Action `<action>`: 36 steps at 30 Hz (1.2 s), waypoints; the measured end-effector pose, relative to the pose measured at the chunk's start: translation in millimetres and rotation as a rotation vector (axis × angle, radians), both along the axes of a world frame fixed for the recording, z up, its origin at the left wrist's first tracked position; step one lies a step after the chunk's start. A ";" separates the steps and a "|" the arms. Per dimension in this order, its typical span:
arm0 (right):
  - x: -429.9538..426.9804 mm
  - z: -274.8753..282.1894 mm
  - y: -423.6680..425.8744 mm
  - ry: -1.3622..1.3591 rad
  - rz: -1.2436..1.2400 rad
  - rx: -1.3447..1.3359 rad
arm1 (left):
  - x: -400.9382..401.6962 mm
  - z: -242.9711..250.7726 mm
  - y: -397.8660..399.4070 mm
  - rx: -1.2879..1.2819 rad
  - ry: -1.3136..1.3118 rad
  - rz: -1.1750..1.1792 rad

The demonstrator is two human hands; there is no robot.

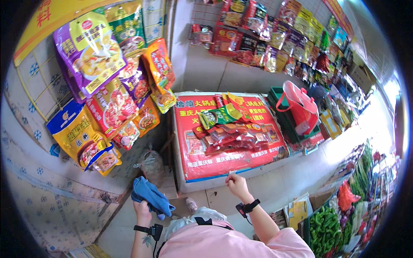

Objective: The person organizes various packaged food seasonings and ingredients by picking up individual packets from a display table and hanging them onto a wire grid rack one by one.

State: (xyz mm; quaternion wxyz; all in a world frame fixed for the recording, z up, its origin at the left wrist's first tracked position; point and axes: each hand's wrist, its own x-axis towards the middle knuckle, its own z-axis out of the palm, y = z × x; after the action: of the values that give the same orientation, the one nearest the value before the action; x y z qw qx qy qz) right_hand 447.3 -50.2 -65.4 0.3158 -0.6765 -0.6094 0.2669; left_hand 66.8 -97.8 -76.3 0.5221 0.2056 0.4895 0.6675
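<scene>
My left hand [142,210] is closed around a blue cloth [151,196], which hangs over a tiled floor on the left. My right hand [238,187], its fingers curled, is at the front edge of a table with a red printed cover [200,166]; whether it holds anything small I cannot tell. On that cover lies a pile of red seasoning packets [232,137], with a green and yellow packet [220,116] on top towards the back.
Seasoning pouches [92,51] hang on a rack at left, and more packets [226,40] hang on the back wall. A red bag [301,108] sits in a green crate [284,124]. Green peppers [324,229] fill a crate at lower right. A plastic bag [151,164] stands left of the table.
</scene>
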 end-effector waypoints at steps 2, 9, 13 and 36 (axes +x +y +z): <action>4.9 0.6 -8.6 0.036 -0.046 0.011 | 5.2 2.7 6.8 0.014 0.038 -0.056; 24.6 -7.3 -5.4 0.067 -0.056 -0.054 | 28.7 6.1 26.2 0.022 0.004 -0.077; 38.3 -18.6 22.0 0.138 -0.040 -0.089 | 48.4 9.1 32.7 -0.009 0.012 -0.033; 150.1 -97.0 396.0 0.818 -0.293 -0.553 | 146.2 37.5 99.9 0.010 0.128 0.308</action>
State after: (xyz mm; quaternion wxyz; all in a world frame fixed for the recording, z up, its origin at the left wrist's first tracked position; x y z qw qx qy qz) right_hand 597.4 345.7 -162.4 0.3718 -0.6534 -0.2415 0.6136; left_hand 213.0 2.1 -38.8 0.3804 0.1730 0.5443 0.7275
